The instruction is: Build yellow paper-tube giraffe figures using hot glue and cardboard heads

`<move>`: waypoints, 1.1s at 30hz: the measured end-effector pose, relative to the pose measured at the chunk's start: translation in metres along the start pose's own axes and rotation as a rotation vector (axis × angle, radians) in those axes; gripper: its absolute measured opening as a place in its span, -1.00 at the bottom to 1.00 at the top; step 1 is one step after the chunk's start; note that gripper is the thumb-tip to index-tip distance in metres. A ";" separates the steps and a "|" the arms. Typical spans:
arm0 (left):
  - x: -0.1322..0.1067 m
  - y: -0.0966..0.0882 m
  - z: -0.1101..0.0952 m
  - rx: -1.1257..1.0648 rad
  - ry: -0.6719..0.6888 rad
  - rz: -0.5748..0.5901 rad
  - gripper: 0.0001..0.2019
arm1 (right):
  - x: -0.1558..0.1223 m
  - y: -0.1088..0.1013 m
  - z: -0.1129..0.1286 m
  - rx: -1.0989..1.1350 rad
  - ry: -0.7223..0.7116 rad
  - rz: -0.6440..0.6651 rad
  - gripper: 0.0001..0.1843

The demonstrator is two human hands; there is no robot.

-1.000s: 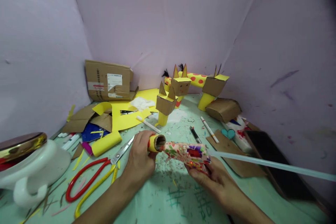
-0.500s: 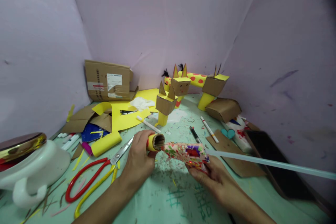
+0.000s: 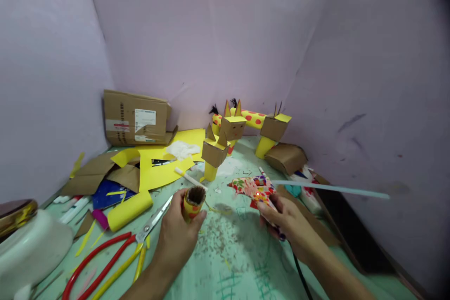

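Left hand (image 3: 181, 236): grip curled round a short yellow cardboard tube with red patches (image 3: 193, 208), hollow end up, slightly tilted, over the middle of the green surface (image 3: 242, 248), toward its near edge. Right hand (image 3: 290, 218): grip wrapped on the handle of a flower-patterned glue gun (image 3: 251, 188); a long translucent glue stick (image 3: 333, 189) juts from its back toward the right edge. Nozzle and tube stand apart.

Step in hand looks like gluing the tube's rim (my reading; no fresh bead is clear). Best done with the tube steady, fingertips below the rim, nozzle close, an even squeeze, the hot tip off the skin.

Containers: rounded glossy white pot (image 3: 38, 243) by the left edge, contents out of sight. Brown cardboard box with white labels (image 3: 137, 119) at the far left corner, inside hidden. The tube's hollow shows rough brown walls, nothing else discernible.
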State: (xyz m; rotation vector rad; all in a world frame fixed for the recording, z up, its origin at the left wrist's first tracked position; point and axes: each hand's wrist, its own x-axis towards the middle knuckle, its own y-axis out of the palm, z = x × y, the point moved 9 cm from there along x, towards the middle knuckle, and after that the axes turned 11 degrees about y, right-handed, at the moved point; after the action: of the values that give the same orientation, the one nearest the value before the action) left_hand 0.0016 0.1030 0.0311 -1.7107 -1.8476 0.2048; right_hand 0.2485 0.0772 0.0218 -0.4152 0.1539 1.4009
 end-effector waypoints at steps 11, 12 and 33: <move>0.000 0.002 0.010 -0.012 0.145 -0.067 -0.58 | 0.097 -0.007 0.018 0.158 0.091 -0.227 -0.85; 0.000 0.003 0.010 -0.016 0.142 -0.065 -0.58 | 0.099 -0.004 0.016 0.151 0.078 -0.241 -0.84; -0.009 0.004 0.013 -0.070 0.095 -0.159 -0.61 | 0.058 -0.020 0.057 -0.473 -0.159 -0.497 -0.62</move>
State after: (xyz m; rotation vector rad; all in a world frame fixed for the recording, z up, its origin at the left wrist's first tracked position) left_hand -0.0017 0.0986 0.0156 -1.5810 -1.9289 -0.0060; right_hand 0.2700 0.1500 0.0581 -0.6766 -0.3965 0.9606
